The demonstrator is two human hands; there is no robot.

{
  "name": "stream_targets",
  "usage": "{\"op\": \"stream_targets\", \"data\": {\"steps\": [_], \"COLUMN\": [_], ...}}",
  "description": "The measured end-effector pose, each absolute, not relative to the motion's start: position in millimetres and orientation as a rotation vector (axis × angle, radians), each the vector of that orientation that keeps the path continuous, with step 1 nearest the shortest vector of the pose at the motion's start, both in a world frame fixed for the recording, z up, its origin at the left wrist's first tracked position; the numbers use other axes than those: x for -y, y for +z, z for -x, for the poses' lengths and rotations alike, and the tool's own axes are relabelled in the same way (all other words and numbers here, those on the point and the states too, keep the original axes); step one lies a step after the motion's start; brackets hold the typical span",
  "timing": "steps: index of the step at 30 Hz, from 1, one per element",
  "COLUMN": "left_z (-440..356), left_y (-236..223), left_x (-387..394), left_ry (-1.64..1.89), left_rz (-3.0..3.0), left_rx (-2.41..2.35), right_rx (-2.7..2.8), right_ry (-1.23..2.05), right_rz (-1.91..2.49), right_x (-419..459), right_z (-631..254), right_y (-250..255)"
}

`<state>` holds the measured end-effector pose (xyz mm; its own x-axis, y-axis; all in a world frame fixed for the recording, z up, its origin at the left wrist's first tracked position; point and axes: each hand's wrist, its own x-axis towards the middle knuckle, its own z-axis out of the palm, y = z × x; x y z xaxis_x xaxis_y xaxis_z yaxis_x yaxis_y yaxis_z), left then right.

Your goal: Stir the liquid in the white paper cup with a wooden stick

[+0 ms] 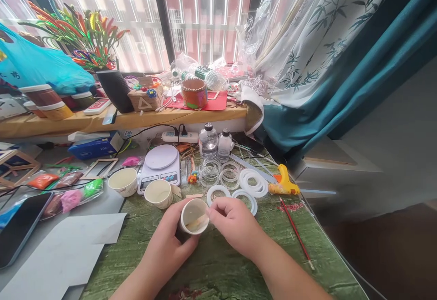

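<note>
My left hand (170, 231) is wrapped round a white paper cup (185, 213), which tilts toward me over the green table. Between thumb and fingers, my right hand (232, 225) pinches a flat wooden stick (198, 221) whose far end lies inside the cup. Some clear liquid seems to sit at the bottom, though how much I cannot tell. Just beyond the cup are a second paper cup (159, 194) and a wider third one (123, 182). White ring moulds (253, 182) and clear rings (209, 172) lie past my right hand.
A kitchen scale (160, 165) stands behind the cups, beside two clear bottles (208, 141). To the right lie a yellow glue gun (286, 181) and a red pencil (296, 231). Paper sheets (68, 254) and a phone (22, 229) occupy the left. A cluttered windowsill (153, 119) runs along the back.
</note>
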<state>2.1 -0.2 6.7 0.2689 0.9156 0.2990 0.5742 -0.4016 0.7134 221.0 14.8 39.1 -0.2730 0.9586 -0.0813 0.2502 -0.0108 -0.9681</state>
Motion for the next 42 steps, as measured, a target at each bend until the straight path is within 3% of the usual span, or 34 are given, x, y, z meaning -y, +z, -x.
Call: {"op": "stream_targets", "data": {"steps": [11,17,23,27,36,42], "left_z": [1,-1,-2,-1,1,0], "left_y": [-5,3,6,3,-4,-1], "left_x": [1,1,2,2,1,1], "left_ry": [0.981,0.934,0.919,0.912,0.961,0.966], "left_rz": [-2.068,-2.055,-2.052,-2.065,-2.077,-2.074], "left_rx": [-1.352,-1.349,-1.353,-1.337,-1.351,-1.336], "right_rx": [1.284,1.709,1.440,1.238,1.272,1.686], "right_ry": [1.298,0.923,1.385,1.419,1.294,1.003], "right_rz": [1.179,1.338,1.304,1.199,1.203,1.338], "right_x": [-18,-15,-20,-25,-20,-16], "right_z": [-228,-223,-221,-223,-225,-221], "right_y": [36,41,32,27,33,36]}}
